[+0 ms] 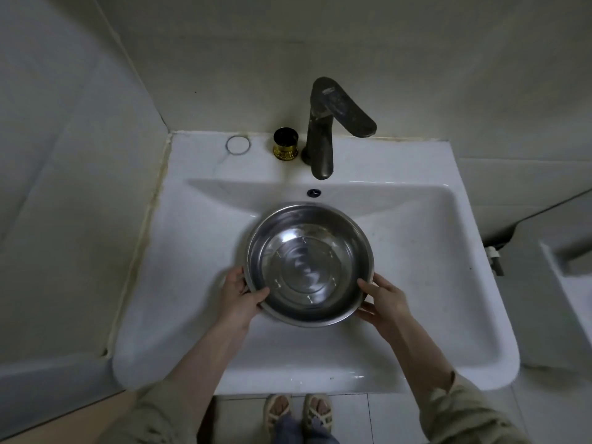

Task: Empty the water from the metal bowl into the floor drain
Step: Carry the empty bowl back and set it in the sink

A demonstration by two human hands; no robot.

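Observation:
A round metal bowl (309, 264) with clear water in it sits level over the basin of the white sink (192, 283). My left hand (238, 294) grips its rim on the left, thumb over the edge and fingers under it. My right hand (386, 299) holds the rim on the right the same way, thumb inside. The floor drain is not in view.
A dark faucet (325, 129) stands behind the bowl, spout pointing toward me. A small gold and black cup (285, 144) and a round ring (237, 144) sit on the sink's back ledge. Tiled walls close in at the left and back. My sandalled feet (298, 411) stand on the floor tiles below.

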